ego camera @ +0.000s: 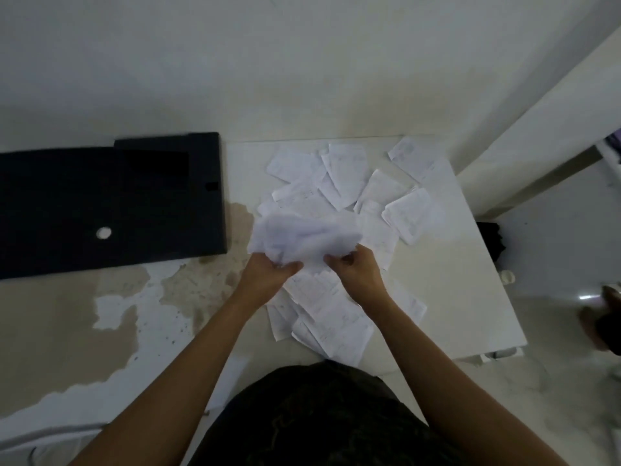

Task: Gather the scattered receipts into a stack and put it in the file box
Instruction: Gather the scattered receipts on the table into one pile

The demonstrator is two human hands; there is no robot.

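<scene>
Many white receipts [346, 176] lie scattered and overlapping on a white table top [470, 280]. I hold a blurred bunch of receipts [305, 237] just above the pile, near its middle. My left hand [268, 274] grips the bunch's lower left edge. My right hand [356, 270] grips its lower right edge. More receipts [329, 317] lie under and below my hands. A black file box [111, 203] lies open at the left, its lid flat with a round hole in it.
The surface to the left of the white top is worn, with peeled brown patches [188, 284]. A wall rises behind. A white pillar [537, 129] stands at the right. At the far right a person's foot [601, 317] shows on the floor.
</scene>
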